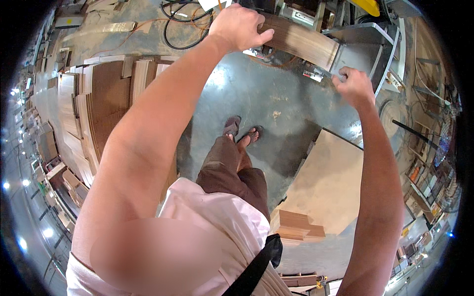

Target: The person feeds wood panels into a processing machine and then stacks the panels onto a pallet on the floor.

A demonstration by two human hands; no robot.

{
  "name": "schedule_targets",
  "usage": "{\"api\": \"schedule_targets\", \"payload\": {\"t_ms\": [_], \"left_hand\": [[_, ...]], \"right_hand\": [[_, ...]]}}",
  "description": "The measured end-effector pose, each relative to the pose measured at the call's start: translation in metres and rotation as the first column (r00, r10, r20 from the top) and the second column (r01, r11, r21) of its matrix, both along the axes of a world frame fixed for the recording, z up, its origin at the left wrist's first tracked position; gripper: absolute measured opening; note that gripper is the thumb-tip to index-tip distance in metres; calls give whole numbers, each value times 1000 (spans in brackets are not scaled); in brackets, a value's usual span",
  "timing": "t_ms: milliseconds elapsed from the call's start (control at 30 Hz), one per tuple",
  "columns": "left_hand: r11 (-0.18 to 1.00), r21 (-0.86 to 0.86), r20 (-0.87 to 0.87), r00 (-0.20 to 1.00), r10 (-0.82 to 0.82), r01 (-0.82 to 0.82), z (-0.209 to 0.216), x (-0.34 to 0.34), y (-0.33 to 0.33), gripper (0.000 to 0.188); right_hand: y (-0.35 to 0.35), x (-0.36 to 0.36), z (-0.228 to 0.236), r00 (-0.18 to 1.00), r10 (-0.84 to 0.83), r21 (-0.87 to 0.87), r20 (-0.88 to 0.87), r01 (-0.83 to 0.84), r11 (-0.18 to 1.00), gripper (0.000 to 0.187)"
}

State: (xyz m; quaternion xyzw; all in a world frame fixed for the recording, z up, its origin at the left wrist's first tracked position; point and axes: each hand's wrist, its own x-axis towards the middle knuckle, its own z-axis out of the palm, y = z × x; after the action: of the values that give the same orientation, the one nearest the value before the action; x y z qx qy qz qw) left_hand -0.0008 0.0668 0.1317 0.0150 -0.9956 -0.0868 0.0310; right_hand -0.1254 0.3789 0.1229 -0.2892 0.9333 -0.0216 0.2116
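A wood-grain board (301, 43) lies lengthwise on the machine at the upper middle of the view. My left hand (239, 27) is closed at the board's left end, its thumb along the near side. The board's right end reaches a grey metal surface (358, 56) of the machine, which has a raised rim. Beside that surface's near edge is my right hand (354, 86), fingers curled in. Whatever those fingers hold, if anything, is hidden.
Stacked brown panels (106, 93) stand on the left. A pale sheet (328, 182) lies at the lower right, with cut wood pieces (296, 224) at its near end. Black hose (170, 37) coils on the floor beyond my left arm. Small metal fittings (313, 74) project from the machine's near side.
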Motion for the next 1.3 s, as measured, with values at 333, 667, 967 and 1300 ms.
{"api": "schedule_targets", "payload": {"t_ms": [333, 667, 967, 1300], "left_hand": [[1000, 16, 31, 1000, 0, -1, 4, -3, 1, 55], [1000, 16, 33, 999, 7, -8, 3, -2, 0, 55], [1000, 19, -7, 1000, 20, -20, -1, -1, 0, 53], [1000, 10, -15, 1000, 10, -10, -1, -2, 0, 54]], "right_hand": [[0, 2, 0, 998, -48, 48, -28, 50, 998, 42], [-2, 3, 0, 999, -40, 93, -9, 41, 995, 41], [0, 6, -2, 996, -49, 46, -81, 52, 998, 40], [2, 4, -5, 997, -38, 26, -74, 40, 999, 40]]}}
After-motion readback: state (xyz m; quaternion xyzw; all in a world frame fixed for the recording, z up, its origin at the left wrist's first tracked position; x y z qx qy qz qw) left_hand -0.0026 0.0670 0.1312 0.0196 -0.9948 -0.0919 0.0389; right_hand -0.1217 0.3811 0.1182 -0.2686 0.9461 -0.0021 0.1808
